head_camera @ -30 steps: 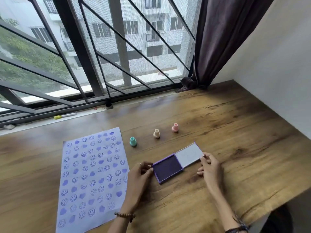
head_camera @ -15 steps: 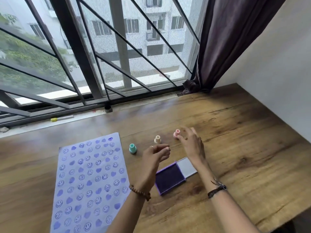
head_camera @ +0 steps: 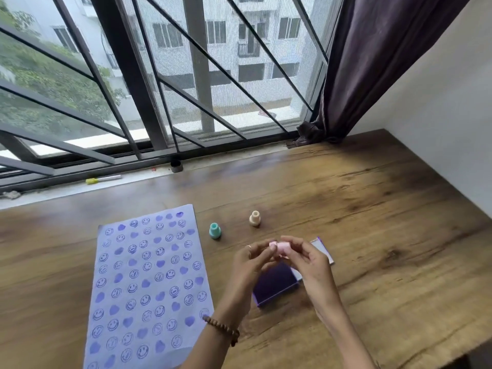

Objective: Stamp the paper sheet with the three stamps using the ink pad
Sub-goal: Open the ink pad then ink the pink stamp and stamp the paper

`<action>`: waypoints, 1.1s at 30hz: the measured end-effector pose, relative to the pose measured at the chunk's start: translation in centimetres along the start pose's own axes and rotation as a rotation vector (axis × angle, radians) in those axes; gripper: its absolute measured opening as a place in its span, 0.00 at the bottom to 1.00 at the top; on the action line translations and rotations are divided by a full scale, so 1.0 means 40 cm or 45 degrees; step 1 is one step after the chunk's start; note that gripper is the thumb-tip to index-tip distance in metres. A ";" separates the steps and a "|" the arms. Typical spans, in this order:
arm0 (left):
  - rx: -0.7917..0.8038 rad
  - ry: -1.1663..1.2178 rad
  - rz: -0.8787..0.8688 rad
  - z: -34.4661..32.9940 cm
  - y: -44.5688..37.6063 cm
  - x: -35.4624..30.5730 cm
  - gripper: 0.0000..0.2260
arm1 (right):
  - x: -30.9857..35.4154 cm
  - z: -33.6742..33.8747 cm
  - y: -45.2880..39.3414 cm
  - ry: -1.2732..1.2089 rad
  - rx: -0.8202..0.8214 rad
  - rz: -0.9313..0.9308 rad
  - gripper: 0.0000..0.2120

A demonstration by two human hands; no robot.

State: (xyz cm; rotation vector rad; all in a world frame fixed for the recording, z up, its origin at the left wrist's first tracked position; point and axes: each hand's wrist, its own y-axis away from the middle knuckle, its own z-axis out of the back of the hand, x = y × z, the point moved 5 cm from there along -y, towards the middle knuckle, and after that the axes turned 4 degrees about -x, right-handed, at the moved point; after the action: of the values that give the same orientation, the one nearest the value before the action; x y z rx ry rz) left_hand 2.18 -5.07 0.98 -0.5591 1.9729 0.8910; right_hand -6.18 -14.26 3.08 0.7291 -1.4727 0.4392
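Note:
A pink stamp is held in the air between both hands, lying sideways above the ink pad. My left hand pinches its narrow end and my right hand grips its wider body. The open purple ink pad lies on the table beneath the hands, its grey lid folded back and partly hidden. A teal stamp and a beige stamp stand upright behind it. The paper sheet, covered with several blue smileys and hearts, lies to the left.
The wooden table ends at a white wall on the right and a barred window behind. A yellow-capped marker and a small dark cap rest on the sill. A dark curtain hangs at the back right.
Both hands left the ink pad. The right hand reached out to the pink stamp, lifted it from the table and brought it back over the pad, where the left hand joined it.

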 end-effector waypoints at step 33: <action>-0.091 -1.484 -0.420 0.146 0.082 0.051 0.31 | -0.035 -0.070 0.115 1.061 0.033 0.438 0.04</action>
State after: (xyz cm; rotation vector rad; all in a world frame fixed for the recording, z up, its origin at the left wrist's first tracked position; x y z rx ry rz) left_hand 2.04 1.42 -1.63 -0.2665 0.7720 0.7955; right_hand -7.34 -8.83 2.65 0.2380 -0.7908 0.8992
